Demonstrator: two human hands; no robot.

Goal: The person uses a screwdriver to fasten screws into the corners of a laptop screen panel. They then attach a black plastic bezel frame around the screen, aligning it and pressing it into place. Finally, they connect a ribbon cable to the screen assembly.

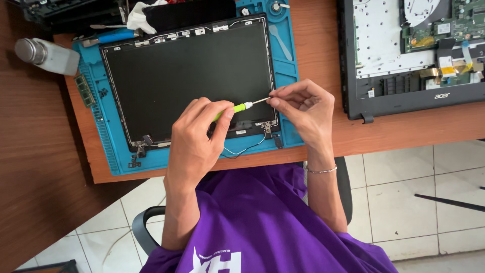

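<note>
A dark laptop screen panel (187, 76) lies flat on a blue work mat (108, 146) on the wooden desk. My left hand (194, 141) grips the green handle of a small screwdriver (241, 107) over the panel's lower right part. My right hand (303, 108), with a thin bracelet on the wrist, pinches the screwdriver's metal shaft near its tip. A thin loose cable (245, 149) trails from the panel's lower right hinge over the mat's near edge.
An opened laptop base (404, 96) with its circuit board exposed lies at the right. A white bottle with a metal cap (48, 54) rests at the far left. A blue-handled tool (113, 37), a white cloth (139, 17) and a memory stick (83, 90) are around the mat.
</note>
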